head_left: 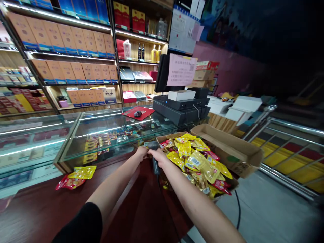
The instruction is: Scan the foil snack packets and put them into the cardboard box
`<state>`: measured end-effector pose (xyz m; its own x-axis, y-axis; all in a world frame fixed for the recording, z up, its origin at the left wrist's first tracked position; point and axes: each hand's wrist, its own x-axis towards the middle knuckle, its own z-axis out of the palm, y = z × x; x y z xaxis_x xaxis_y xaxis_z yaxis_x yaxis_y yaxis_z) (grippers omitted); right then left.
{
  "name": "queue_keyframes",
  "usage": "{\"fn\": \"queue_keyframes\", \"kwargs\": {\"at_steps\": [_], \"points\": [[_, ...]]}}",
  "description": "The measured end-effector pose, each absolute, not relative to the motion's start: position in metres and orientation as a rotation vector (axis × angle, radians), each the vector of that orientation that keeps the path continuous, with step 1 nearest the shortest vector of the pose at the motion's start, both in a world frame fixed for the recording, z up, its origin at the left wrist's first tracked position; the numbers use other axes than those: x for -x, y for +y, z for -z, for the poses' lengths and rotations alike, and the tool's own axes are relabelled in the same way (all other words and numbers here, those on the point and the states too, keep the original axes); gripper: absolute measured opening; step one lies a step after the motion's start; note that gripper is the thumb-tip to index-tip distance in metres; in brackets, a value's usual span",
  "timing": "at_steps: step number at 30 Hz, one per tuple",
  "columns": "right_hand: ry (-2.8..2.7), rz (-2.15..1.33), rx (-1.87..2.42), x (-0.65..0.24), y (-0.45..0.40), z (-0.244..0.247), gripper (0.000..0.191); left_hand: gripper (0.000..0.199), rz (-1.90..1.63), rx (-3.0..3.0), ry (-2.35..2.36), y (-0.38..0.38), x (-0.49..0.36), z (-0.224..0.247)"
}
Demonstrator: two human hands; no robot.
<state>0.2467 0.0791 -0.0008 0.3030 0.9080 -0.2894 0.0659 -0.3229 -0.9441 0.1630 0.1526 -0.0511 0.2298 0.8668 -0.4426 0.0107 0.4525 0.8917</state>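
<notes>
A dark handheld barcode scanner is in my right hand, its handle pointing towards me and its cable trailing down over the dark red counter. Close against the scanner's head is my left hand, its fingers closed. A small yellowish bit shows at those fingertips, too small to name. Just right of my right hand stands an open cardboard box heaped with yellow and red snack packets. Farther left, a yellow packet overlaps a red packet on the counter.
A glass display case runs behind the counter, with a mouse on a red mat. Behind the box stand a monitor and a black cash drawer. Metal railings are at right; stocked shelves line the back.
</notes>
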Motion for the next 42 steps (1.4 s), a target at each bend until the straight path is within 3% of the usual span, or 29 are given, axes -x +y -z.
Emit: {"fn": "queue_keyframes", "kwargs": {"at_steps": [6, 18, 29, 42], "points": [[-0.904, -1.196, 1.642, -0.234, 0.075, 0.004, 0.011, 0.012, -0.727, -0.847, 1.263, 0.134, -0.095, 0.040], [-0.874, -1.703, 1.197, -0.163, 0.039, 0.015, 0.017, 0.027, -0.741, -0.647, 1.015, 0.055, 0.029, 0.034], [-0.875, -1.881, 0.880, -0.149, -0.009, 0.038, 0.030, 0.028, -1.001, -0.464, 1.174, 0.020, 0.046, 0.051], [-0.919, -1.749, 1.007, -0.158, 0.005, 0.028, 0.031, 0.042, -0.782, -0.761, 1.189, 0.032, 0.025, 0.034]]}}
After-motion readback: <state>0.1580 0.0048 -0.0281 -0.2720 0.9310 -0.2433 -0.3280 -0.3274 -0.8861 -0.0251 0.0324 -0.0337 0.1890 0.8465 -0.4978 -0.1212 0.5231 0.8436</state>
